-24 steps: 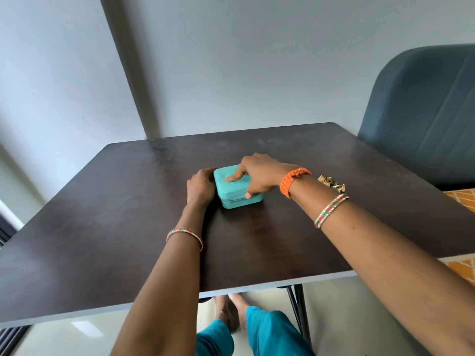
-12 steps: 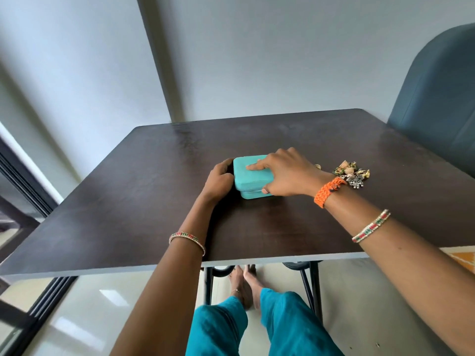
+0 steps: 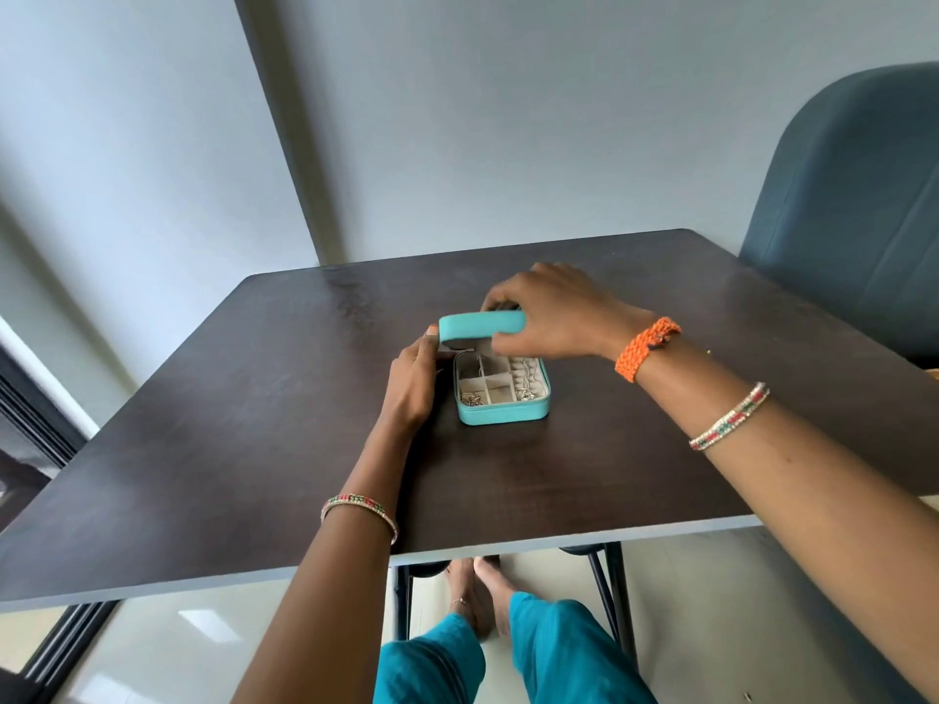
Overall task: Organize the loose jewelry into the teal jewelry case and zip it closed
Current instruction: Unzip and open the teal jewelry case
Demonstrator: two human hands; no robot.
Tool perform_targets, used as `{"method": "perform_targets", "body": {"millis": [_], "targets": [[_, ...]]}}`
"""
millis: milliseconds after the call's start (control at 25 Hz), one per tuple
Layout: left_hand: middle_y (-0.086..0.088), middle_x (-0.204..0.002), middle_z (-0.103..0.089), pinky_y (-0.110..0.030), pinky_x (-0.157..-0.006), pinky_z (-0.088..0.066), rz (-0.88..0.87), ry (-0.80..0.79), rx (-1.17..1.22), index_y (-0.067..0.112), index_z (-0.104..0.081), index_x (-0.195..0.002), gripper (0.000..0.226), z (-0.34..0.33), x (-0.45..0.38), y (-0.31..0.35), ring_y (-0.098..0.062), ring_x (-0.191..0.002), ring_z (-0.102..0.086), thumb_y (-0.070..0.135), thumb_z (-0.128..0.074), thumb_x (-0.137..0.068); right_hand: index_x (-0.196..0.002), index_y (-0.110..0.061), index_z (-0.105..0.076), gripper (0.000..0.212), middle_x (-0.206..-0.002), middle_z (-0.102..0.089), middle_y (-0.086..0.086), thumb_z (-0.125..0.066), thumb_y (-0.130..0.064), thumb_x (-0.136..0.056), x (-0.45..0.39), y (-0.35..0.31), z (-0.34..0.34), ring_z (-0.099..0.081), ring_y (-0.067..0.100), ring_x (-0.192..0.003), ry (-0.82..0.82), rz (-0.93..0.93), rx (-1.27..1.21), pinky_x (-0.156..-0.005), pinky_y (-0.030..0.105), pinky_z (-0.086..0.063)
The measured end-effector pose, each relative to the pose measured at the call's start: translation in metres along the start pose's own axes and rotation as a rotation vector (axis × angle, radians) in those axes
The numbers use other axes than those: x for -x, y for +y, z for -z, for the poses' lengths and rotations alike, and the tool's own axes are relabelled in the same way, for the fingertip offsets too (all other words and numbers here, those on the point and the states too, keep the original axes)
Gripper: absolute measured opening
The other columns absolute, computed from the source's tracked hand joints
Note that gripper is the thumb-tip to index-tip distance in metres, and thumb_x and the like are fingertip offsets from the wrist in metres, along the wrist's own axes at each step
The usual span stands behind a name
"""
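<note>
1. Here, on the left side, the left hand (image 3: 412,386) rests on the dark tabletop (image 3: 203,449) just beside the teal jewelry case (image 3: 503,393). Its thumb touches the left corner of the raised lid (image 3: 480,325); the other fingers are curled against the left wall of the case, but I cannot tell if they really grip it.
2. In the middle, the case stands open on the tabletop. The tray has small pale compartments, and some thin silver pieces (image 3: 472,398) lie in the front-left one; what they are exactly is too small to tell.
3. To the right, the right hand (image 3: 549,317) holds the lid from above, fingers curled over the far edge and thumb under the near edge.
4. The loose jewelry outside the case is not visible now; the right arm may hide it.
5. My judgement: the case looks light and stiff, with a smooth skin, so it can slide when pushed; it is better to steady the base from the side. The small pieces are probably delicate and easy to tangle, so pinch each one gently with the fingertips.
</note>
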State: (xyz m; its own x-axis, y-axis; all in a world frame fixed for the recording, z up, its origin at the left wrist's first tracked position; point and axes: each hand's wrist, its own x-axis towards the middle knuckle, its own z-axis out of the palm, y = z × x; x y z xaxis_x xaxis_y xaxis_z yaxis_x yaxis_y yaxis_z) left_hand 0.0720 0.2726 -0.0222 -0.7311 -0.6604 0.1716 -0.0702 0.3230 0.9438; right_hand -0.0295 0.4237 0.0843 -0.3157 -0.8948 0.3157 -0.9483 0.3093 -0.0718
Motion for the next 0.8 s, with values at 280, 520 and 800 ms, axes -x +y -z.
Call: {"method": "perform_targets", "body": {"millis": [280, 520, 800], "targets": [[0.011, -0.093, -0.070, -0.035, -0.088, -0.053, -0.019, -0.038, -0.201, 0.025, -0.068, -0.108, 0.025, -0.004, 0.000, -0.002, -0.010, -0.093, -0.067, 0.034, -0.054, -0.090, -0.103, -0.017, -0.048, 0.030, -0.092, -0.069, 0.000, -0.063, -0.037, -0.085, -0.029, 0.043, -0.025, -0.063, 0.021, -0.084, 0.208, -0.161, -0.451, -0.074, 0.035, -0.048], [0.005, -0.107, -0.071, -0.044, -0.088, -0.053, -0.029, -0.062, -0.222, 0.027, -0.058, -0.122, 0.046, -0.004, -0.003, -0.008, -0.012, -0.095, -0.068, 0.036, -0.052, -0.077, -0.083, -0.011, -0.063, 0.004, -0.087, -0.070, 0.005, -0.063, -0.013, -0.086, -0.037, 0.066, -0.068, -0.063, 0.013, -0.081, 0.538, -0.341, -0.686, -0.075, 0.030, -0.054], [0.010, -0.104, -0.068, -0.044, -0.086, -0.054, -0.079, -0.056, -0.216, 0.029, -0.048, -0.128, 0.043, -0.004, -0.003, -0.009, -0.014, -0.093, -0.068, 0.024, -0.051, -0.085, -0.113, -0.005, -0.067, 0.029, -0.116, -0.068, 0.010, -0.051, -0.011, -0.091, -0.033, 0.062, -0.107, -0.063, 0.022, -0.107, 0.451, -0.563, -0.727, -0.086, 0.021, -0.045]]}}
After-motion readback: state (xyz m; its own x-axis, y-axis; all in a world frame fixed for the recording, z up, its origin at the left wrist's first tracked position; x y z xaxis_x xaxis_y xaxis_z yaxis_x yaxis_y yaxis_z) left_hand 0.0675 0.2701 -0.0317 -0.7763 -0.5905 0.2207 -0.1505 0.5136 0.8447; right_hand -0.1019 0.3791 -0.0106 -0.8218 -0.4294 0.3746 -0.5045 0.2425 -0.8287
